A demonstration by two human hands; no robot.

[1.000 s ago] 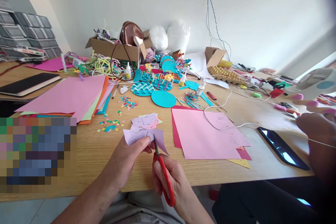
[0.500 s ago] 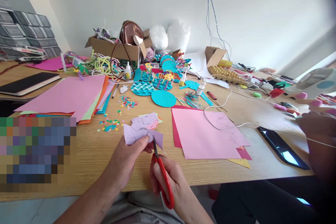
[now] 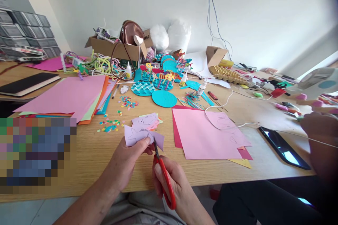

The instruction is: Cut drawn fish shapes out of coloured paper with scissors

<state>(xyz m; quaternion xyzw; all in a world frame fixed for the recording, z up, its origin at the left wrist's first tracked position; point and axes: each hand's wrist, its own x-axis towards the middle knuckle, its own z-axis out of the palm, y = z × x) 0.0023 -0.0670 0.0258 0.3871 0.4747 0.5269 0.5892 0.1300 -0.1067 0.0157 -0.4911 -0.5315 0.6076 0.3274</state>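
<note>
Centrally, above the near part of a wooden table [image 3: 92, 168], the left hand [image 3: 132, 156] pinches a small purple paper [image 3: 136, 135] bearing a drawn outline between thumb and fingers. The right hand [image 3: 173, 174] is closed around red-handled scissors [image 3: 169, 188], their blades at the paper's right part. Confetti dots [image 3: 112, 126] lie leftward, a large pink sheet [image 3: 208, 137] rightward.

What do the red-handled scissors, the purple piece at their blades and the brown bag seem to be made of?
Scissors: handles probably plastic, smooth and evenly red; blades likely metal, dark and narrow.
Purple piece: paper or thin card, matte, judging by its crisp edges and drawn lines.
Brown bag: leather or imitation leather, from its smooth sheen; the look leaves open which.
</note>
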